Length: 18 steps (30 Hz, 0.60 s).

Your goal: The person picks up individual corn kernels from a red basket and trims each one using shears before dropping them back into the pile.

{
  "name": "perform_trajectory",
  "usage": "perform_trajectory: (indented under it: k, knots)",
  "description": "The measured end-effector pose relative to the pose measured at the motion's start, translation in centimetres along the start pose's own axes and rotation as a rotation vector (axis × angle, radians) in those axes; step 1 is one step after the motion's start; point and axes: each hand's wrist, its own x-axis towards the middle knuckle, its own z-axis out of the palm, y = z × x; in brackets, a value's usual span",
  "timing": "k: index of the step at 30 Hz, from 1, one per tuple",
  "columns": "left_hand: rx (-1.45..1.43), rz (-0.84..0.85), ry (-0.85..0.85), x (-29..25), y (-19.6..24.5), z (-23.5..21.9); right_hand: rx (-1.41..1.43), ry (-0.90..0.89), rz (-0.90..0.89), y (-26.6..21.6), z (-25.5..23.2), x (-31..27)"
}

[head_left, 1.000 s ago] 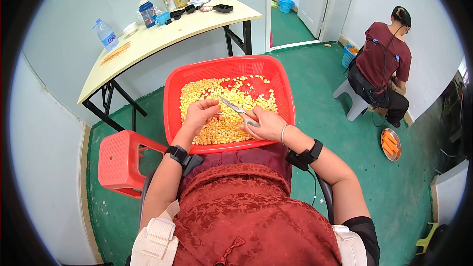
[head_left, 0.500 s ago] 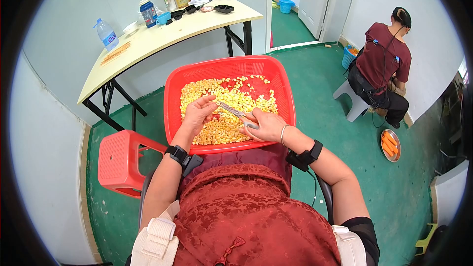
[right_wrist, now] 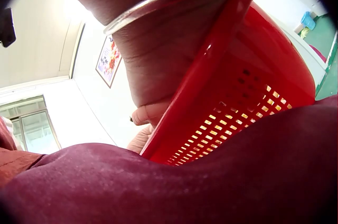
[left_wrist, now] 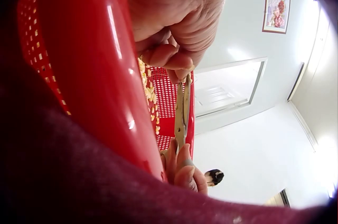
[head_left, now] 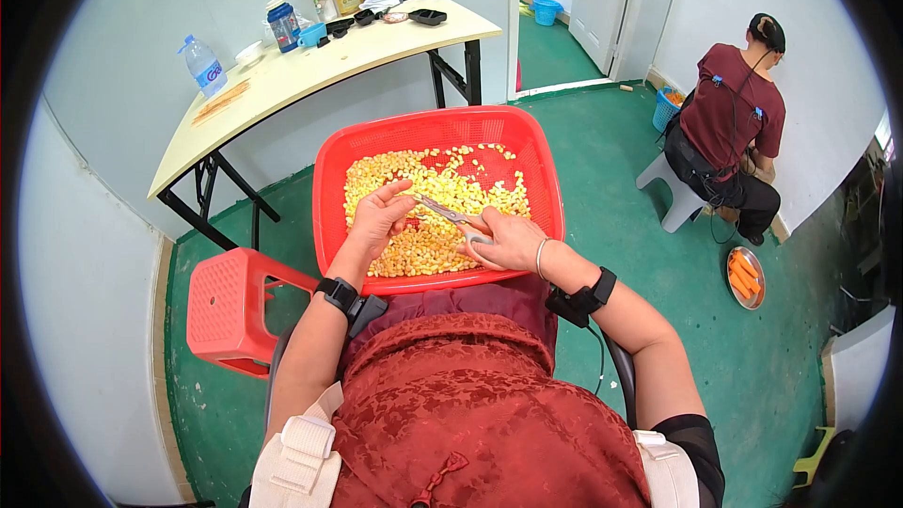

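My right hand (head_left: 513, 240) grips a pair of scissors (head_left: 442, 210) by its grey handles, blades pointing left over the red basket (head_left: 549, 165). At the blade tips is my left hand (head_left: 378, 218), its thumb and fingertips pinched together. In the left wrist view, the scissors' metal blades (left_wrist: 181, 113) reach right up to these fingertips (left_wrist: 182, 63). The pinched bit looks like a corn kernel, mostly hidden by the fingers. Loose yellow corn kernels (head_left: 414, 252) cover much of the basket's floor, below both hands. The basket sits at the lap.
A red stool (head_left: 218, 306) stands at the left. Behind the basket, a table (head_left: 310, 61) bears bottles, a bowl and small black items. To the right, another person (head_left: 738, 103) sits on a grey stool (head_left: 670, 199), near a metal bowl of carrots (head_left: 746, 277).
The left hand has moved slightly up and left, and the scissor tips have shifted a little down and left to meet its fingertips. The basket and the right hand's grip look the same.
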Motion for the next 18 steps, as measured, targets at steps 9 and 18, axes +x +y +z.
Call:
perform_trajectory:
  k: [9,18]
  knots:
    - [0.000,-0.009,0.013,0.00,-0.14,-0.01,0.013,-0.054,-0.014,0.47,0.06,0.40]
    - [0.011,-0.020,0.026,-0.12,0.05,0.20,0.064,-0.040,-0.051,0.69,0.20,0.42]
